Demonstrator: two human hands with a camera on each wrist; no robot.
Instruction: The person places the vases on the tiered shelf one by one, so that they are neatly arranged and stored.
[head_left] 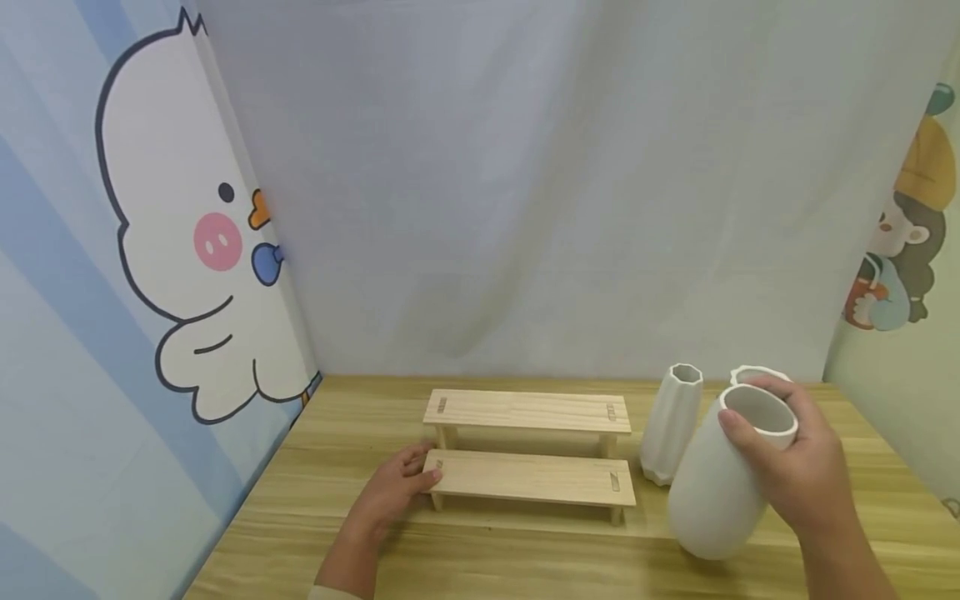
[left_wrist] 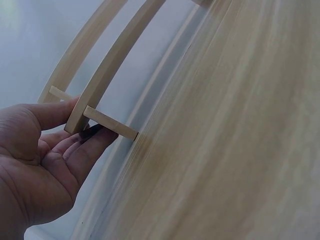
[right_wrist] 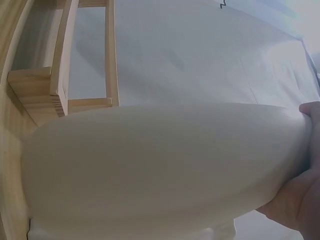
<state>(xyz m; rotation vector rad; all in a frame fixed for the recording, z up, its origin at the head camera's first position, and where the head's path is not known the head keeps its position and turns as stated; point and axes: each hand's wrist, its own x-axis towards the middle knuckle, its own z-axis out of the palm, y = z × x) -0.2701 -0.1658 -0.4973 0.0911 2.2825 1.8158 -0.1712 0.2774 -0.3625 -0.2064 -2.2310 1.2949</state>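
Observation:
A smooth white vase leans in my right hand, which grips it near the rim with the thumb at the front. In the right wrist view the vase fills much of the picture, with part of the right hand at its top end. My left hand pinches the left end of a two-step wooden stand at its lower step. The left wrist view shows the left hand with its thumb on the step and its fingers beneath, by the leg.
A slim faceted white vase stands right of the stand. Another white vase is mostly hidden behind the held one. All are on a wood-grain table, with a pale cloth behind and cartoon-printed walls at the sides.

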